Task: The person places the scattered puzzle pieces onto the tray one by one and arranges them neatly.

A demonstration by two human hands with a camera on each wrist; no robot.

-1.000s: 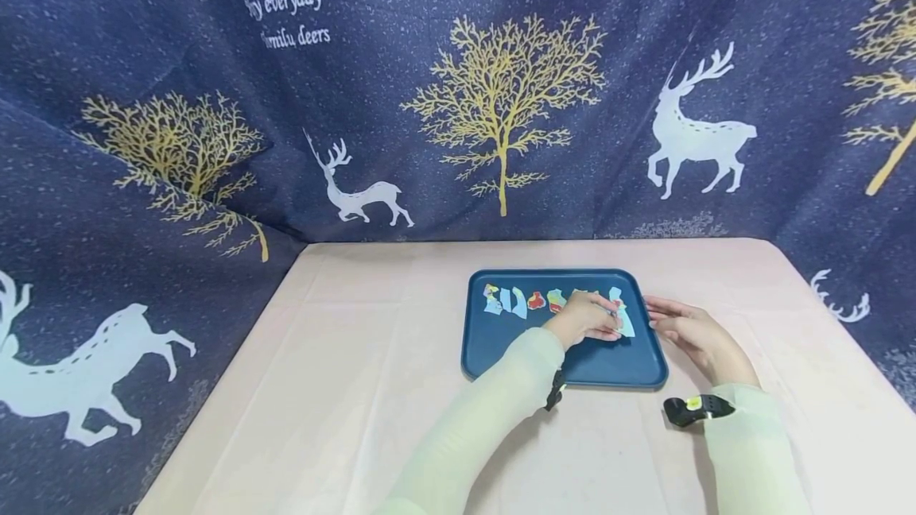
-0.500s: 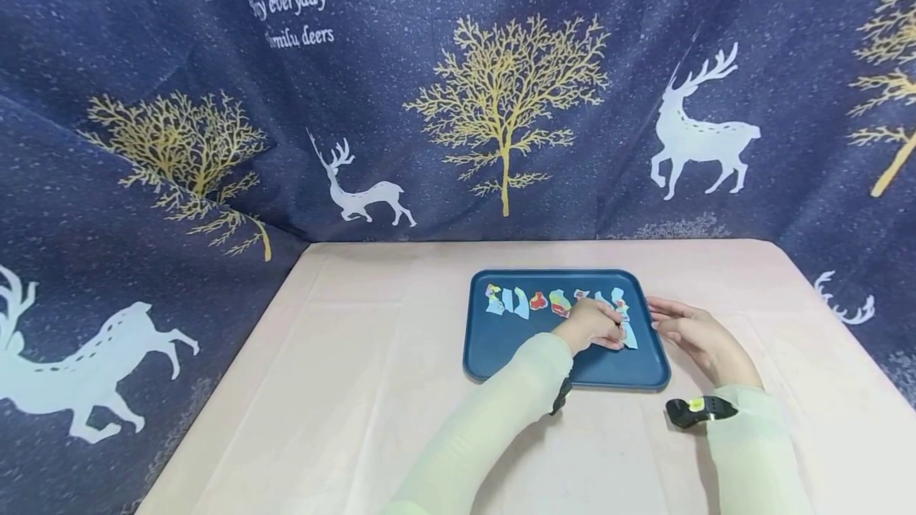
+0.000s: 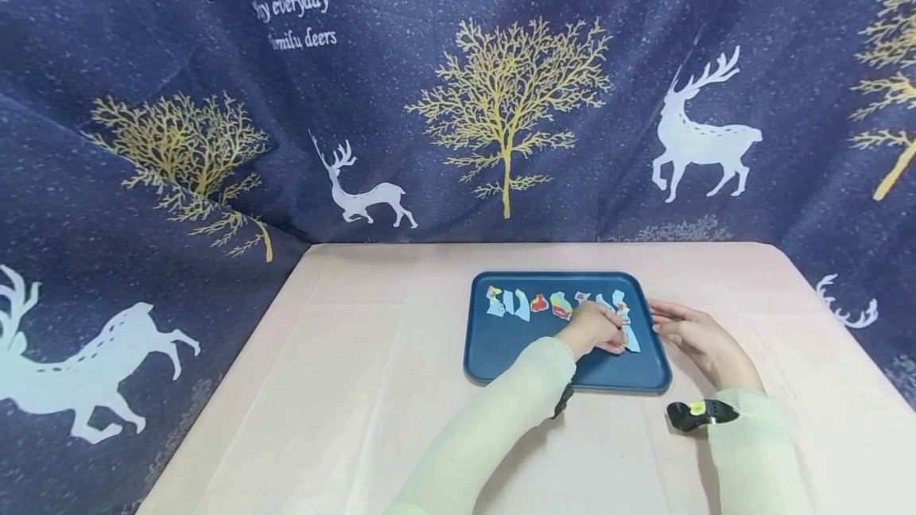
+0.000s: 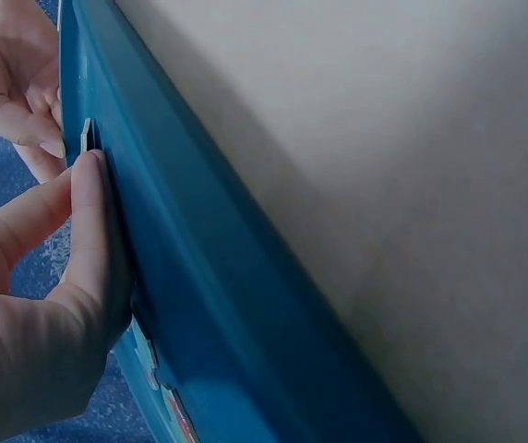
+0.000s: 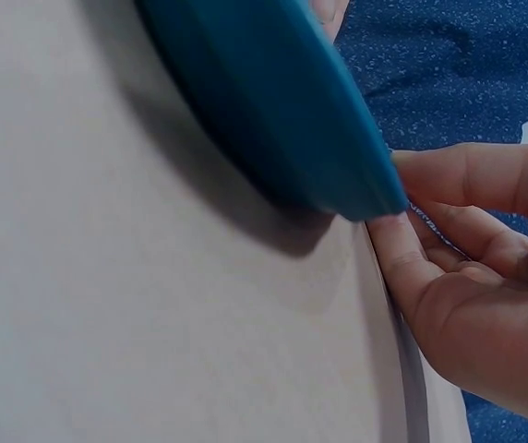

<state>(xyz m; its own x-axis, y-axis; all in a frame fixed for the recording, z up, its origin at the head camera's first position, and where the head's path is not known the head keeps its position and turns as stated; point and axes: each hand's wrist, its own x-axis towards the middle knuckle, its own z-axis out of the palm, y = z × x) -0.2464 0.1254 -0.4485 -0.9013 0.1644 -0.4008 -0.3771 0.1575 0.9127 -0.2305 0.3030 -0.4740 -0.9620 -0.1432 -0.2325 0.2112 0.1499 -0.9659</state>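
Observation:
A dark blue tray [image 3: 511,352] lies on the table with a row of irregular, wavy-edged puzzle pieces across its upper half. At the right end of the row, a narrow pale-blue puzzle piece [image 3: 633,340] sits just below another pale-and-red piece [image 3: 621,307]. My left hand [image 3: 595,327] reaches over the tray and pinches the lower piece between thumb and fingertips, partly hiding it and the pieces behind. In the left wrist view the piece's thin edge [image 4: 87,136] sticks out beyond the fingertips. My right hand [image 3: 692,332] grips the tray's right rim, seen closely in the right wrist view.
More pieces lie along the tray: a pale-and-yellow one [image 3: 495,302], a red one [image 3: 539,303] and a yellow-red one [image 3: 561,304]. A pink cloth [image 3: 372,356] covers the table. Behind hangs a dark blue curtain [image 3: 458,205] with deer and trees.
My left hand has moved slightly towards me with the narrow piece, which now sits lower, below the pale-and-red piece. The right hand stays at the tray's right rim.

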